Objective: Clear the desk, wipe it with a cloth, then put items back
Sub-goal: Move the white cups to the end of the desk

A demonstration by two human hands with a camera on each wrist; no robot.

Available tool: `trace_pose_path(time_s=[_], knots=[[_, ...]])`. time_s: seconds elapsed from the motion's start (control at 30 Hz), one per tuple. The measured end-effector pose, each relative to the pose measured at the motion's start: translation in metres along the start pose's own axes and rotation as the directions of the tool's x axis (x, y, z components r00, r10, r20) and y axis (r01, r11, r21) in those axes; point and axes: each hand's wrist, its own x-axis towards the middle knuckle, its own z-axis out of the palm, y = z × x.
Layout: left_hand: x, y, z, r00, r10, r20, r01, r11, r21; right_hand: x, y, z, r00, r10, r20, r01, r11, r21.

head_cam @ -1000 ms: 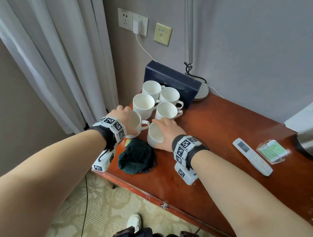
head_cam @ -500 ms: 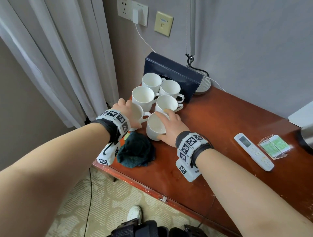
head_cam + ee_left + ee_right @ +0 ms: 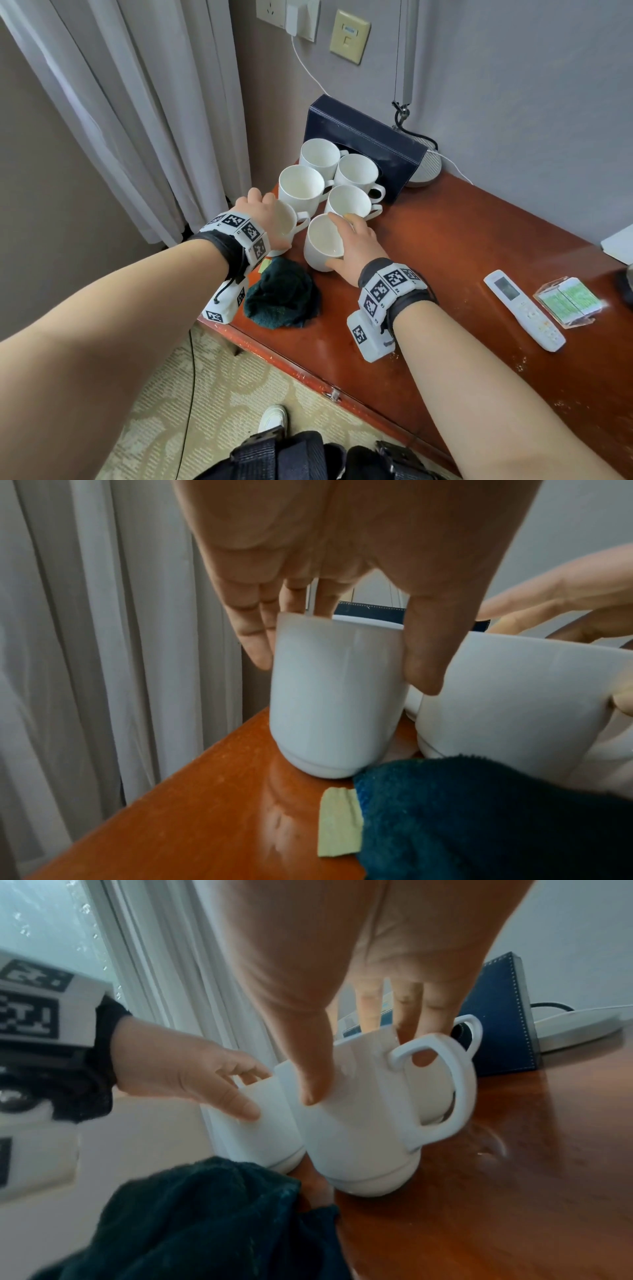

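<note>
Several white mugs cluster at the far left of the red-brown desk (image 3: 462, 257). My left hand (image 3: 267, 219) grips the front-left mug (image 3: 335, 696) from above, with the thumb (image 3: 428, 656) on one side and the fingers on the other. My right hand (image 3: 346, 240) grips the neighbouring mug (image 3: 363, 1123) by its rim; the mug's handle (image 3: 441, 1085) points right. Both mugs touch the desk and lean slightly. A crumpled dark green cloth (image 3: 282, 294) lies just in front of them, against their bases.
A navy box (image 3: 366, 150) stands behind the mugs by the wall, with a round lamp base (image 3: 426, 168) beside it. A white remote (image 3: 524, 310) and a clear card holder (image 3: 567, 303) lie to the right. A yellow scrap (image 3: 339, 823) sticks out beside the cloth. Curtains (image 3: 137, 120) hang at the left.
Both hands keep their hold on the two front mugs, which have shifted slightly closer to the mugs behind. The cloth has not moved.
</note>
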Motion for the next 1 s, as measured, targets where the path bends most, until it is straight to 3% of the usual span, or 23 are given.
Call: trace_pose_path(time_s=[0.23, 0.37, 0.53, 0.73, 1.0], knots=[[-0.009, 0.001, -0.003, 0.999, -0.020, -0.048, 0.013, 0.990, -0.142, -0.013, 0.001, -0.010, 0.991, 0.112, -0.080, -0.096, 0.979, 0.182], [-0.021, 0.015, -0.015, 0.978, 0.081, -0.191, -0.112, 0.982, -0.154, -0.029, 0.007, -0.024, 0.976, 0.161, -0.145, -0.126, 0.966, 0.228], [-0.042, 0.062, -0.033, 0.942, 0.251, -0.224, -0.284, 0.951, -0.126, -0.056, 0.027, -0.046, 0.941, 0.239, -0.241, -0.165, 0.942, 0.291], [-0.055, 0.134, -0.040, 0.859, 0.456, -0.232, -0.487, 0.869, -0.093, -0.100, 0.077, -0.068, 0.855, 0.382, -0.352, -0.236, 0.889, 0.393], [-0.070, 0.250, -0.020, 0.771, 0.619, -0.150, -0.634, 0.769, -0.084, -0.161, 0.174, -0.100, 0.716, 0.564, -0.410, -0.328, 0.791, 0.516]])
